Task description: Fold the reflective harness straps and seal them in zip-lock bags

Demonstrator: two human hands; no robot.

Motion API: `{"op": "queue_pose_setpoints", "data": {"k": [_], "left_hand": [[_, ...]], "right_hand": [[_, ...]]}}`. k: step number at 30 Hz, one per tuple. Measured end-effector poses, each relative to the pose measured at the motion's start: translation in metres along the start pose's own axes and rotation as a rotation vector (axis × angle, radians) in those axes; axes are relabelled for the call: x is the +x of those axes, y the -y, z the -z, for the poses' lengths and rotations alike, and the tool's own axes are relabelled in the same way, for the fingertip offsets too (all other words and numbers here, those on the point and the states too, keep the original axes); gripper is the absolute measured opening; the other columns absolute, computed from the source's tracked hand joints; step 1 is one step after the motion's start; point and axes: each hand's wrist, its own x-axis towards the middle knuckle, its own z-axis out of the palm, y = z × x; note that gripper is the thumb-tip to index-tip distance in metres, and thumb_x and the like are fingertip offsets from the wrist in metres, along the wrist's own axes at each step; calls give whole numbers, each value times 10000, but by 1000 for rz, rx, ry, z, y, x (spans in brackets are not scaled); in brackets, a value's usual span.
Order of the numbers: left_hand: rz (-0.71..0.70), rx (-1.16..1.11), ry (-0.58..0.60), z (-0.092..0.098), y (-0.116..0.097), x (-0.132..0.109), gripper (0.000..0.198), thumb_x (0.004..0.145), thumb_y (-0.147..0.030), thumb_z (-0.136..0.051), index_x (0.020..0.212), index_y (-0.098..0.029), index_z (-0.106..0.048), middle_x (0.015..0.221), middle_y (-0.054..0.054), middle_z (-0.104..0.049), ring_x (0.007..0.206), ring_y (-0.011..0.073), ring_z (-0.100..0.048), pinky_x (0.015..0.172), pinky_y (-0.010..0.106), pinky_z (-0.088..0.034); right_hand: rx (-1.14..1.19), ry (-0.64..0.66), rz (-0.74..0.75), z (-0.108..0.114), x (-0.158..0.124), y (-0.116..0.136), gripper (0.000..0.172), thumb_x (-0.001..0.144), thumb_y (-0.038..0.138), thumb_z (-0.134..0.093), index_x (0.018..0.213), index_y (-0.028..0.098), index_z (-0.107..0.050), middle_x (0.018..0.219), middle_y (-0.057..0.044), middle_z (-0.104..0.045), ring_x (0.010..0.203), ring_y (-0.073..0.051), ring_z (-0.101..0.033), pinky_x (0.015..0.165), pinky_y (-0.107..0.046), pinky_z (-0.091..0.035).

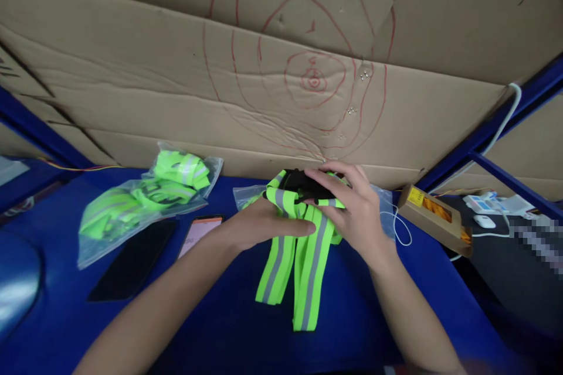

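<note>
A neon-green reflective strap harness (314, 269) with a grey stripe and a black part (308, 183) is held up over the blue table. My left hand (272, 222) grips its straps from the left, thumb laid across the front and the other fingers hidden behind. On the other side my right hand (354, 205) is closed around the black part and the upper straps. Two strap loops hang down below my hands. Behind the harness, parts of a clear plastic bag (382, 202) show on both sides.
Clear bags of green reflective straps (145, 199) lie at left, near a black flat panel (134, 261) and a phone (200, 234). A cardboard box (433, 217) with orange contents, a white cable (402, 234) and a white mouse (484, 221) are at right. Cardboard (167, 70) with red rings stands behind.
</note>
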Motion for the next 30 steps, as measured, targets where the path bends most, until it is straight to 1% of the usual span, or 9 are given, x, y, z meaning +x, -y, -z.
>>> {"op": "queue_pose_setpoints", "data": {"k": [4, 6, 10, 13, 16, 19, 24, 28, 30], "left_hand": [[-34, 102, -132, -3, 9, 1, 453, 707, -374, -806, 1115, -210, -698, 1220, 57, -716, 1226, 321, -601, 1083, 473, -456], [-11, 179, -187, -4, 17, 3, 428, 744, -417, -768, 1116, -219, -691, 1205, 57, -720, 1206, 327, -611, 1068, 498, -461], [-69, 306, -113, -3, 26, 7, 384, 807, -421, -705, 1152, -254, -678, 1190, 31, -725, 1145, 286, -649, 1007, 453, -508], [-44, 269, -68, -4, 25, 7, 375, 809, -418, -717, 1139, -243, -690, 1156, 34, -732, 1091, 269, -669, 954, 420, -535], [10, 195, -59, -6, 20, 6, 406, 785, -421, -766, 1132, -219, -706, 1154, 54, -734, 1113, 284, -661, 960, 423, -533], [21, 25, -14, -9, 16, 5, 430, 764, -374, -809, 1143, -197, -707, 1127, 63, -740, 1069, 271, -680, 937, 407, -546], [108, -164, 127, -12, 17, 6, 418, 725, -353, -858, 1062, -156, -708, 994, 79, -748, 907, 248, -714, 801, 366, -577], [56, -76, 161, -12, 17, 5, 360, 794, -394, -803, 1042, -149, -710, 958, 74, -744, 882, 234, -706, 780, 338, -570], [-3, 8, 184, -10, 15, 3, 323, 833, -399, -765, 1038, -155, -714, 950, 64, -745, 884, 221, -701, 786, 317, -564]], "right_hand": [[44, -32, -29, 4, 2, 0, 384, 939, 279, -676, 1322, 284, -642, 1216, -82, -628, 1136, -254, -613, 985, -427, -521], [89, 61, -69, 10, 3, 1, 355, 944, 310, -674, 1297, 276, -659, 1214, -81, -634, 1141, -247, -619, 985, -410, -523], [93, 316, -133, 25, 5, 2, 405, 946, 427, -664, 1327, 292, -643, 1258, -76, -644, 1174, -258, -618, 1017, -420, -507], [116, 351, -157, 31, 7, 2, 397, 950, 430, -661, 1312, 268, -653, 1231, -75, -680, 1158, -255, -627, 991, -402, -512], [162, 327, -179, 29, 9, 3, 321, 956, 409, -660, 1230, 246, -702, 1155, -57, -736, 1067, -236, -671, 934, -368, -524], [216, 231, -300, 25, 10, 6, 243, 963, 433, -640, 1076, 253, -758, 1006, -28, -772, 894, -203, -714, 811, -317, -543], [365, 76, -542, 23, 9, 5, 362, 956, 495, -616, 763, 207, -722, 698, -1, -692, 642, -155, -640, 591, -264, -490], [487, -8, -623, 22, 9, -2, 266, 941, 480, -643, 933, 227, -724, 950, -18, -747, 892, -188, -689, 776, -297, -546], [520, 39, -641, 20, 9, -7, 259, 944, 479, -637, 1029, 248, -716, 1069, -27, -741, 986, -200, -683, 834, -320, -552]]}}
